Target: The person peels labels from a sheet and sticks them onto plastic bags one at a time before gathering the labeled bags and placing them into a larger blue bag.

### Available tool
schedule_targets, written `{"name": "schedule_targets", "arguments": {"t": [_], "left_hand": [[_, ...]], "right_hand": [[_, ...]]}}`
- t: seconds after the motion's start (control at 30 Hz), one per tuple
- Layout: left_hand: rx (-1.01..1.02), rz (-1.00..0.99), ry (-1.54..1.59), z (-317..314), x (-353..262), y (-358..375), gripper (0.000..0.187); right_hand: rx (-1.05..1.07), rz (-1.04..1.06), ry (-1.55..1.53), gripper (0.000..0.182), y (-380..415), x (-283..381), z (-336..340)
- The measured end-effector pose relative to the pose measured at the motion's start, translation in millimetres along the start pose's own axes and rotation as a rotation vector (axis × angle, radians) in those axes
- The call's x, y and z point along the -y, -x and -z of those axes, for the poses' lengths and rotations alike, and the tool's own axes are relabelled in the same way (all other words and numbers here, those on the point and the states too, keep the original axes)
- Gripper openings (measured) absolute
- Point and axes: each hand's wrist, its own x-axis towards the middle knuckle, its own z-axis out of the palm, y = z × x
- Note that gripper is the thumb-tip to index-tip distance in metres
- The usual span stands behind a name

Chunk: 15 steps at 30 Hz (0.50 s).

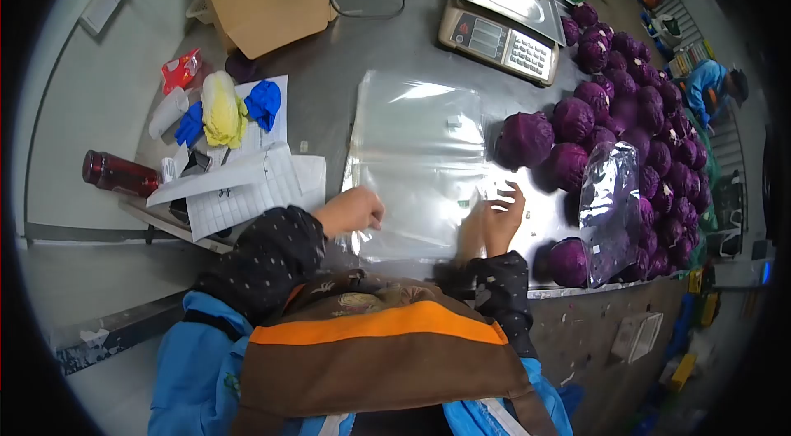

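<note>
The thin, slippery, limp plastic bags [416, 164] are pressed by the left hand [353, 211], fingers curled, and the right hand [494, 222], fingers spread flat; one sheet is probably best pinched at the near edge.

A grey metal table [354, 49] stands beside a pale floor [74, 106].

The plastic sheets [416, 160] are lying mid-frame on the worktop [346, 49]; the cabbages [626, 106] are lying right, the scale [503, 20] above.
</note>
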Motion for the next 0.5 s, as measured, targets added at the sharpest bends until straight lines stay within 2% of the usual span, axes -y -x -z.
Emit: {"name": "schedule_targets", "arguments": {"t": [0.03, 0.1, 0.13, 0.2, 0.23, 0.3, 0.33, 0.37, 0.4, 0.43, 0.5], "left_hand": [[-0.002, 0.004, 0.011, 5.9, 1.3, -1.6, 0.021], [-0.452, 0.099, 0.575, 28.6, -2.0, -3.1, 0.022], [-0.447, 0.103, 0.573, 38.6, -26.0, 8.0, 0.022], [-1.277, -0.187, -0.024, 58.6, -86.7, 32.2, 0.02], [-1.279, -0.186, -0.022, 39.8, -71.3, 30.6, 0.02], [-0.442, -0.32, -0.273, -12.4, -17.4, 17.4, 0.017], [-0.45, -0.318, -0.278, -15.0, -7.1, 10.9, 0.017], [-0.33, -0.225, -0.162, -15.1, -0.8, 6.5, 0.02], [-0.202, -0.132, -0.047, -16.2, 5.9, 3.8, 0.024], [-0.196, -0.126, -0.039, -16.3, 7.5, 3.9, 0.024], [-0.146, 0.002, 0.28, -3.4, 8.6, -5.5, 0.015]], "right_hand": [[-0.057, 0.009, -0.046, 0.049, -7.5, -12.9, 9.2], [-0.154, -0.058, -0.114, 0.041, -12.0, -2.5, 21.4], [-0.071, -0.004, -0.08, 0.035, -11.0, -9.8, 24.7], [0.133, -0.007, -0.004, 0.036, 7.6, 5.3, 10.6], [0.246, -0.014, 0.018, 0.038, 14.2, 9.9, 1.1], [0.204, 0.121, 0.287, 0.04, 21.5, 4.2, -13.1], [0.201, -0.04, 0.224, 0.043, 20.8, 13.4, -13.8], [0.201, -0.039, 0.222, 0.043, 16.2, 17.5, -13.0], [0.045, -0.043, 0.14, 0.04, 10.0, 19.4, -10.6], [-0.1, -0.048, 0.065, 0.037, 7.4, 17.5, -3.8], [-0.096, -0.145, -0.281, 0.025, -10.2, -22.7, 14.1]]}}
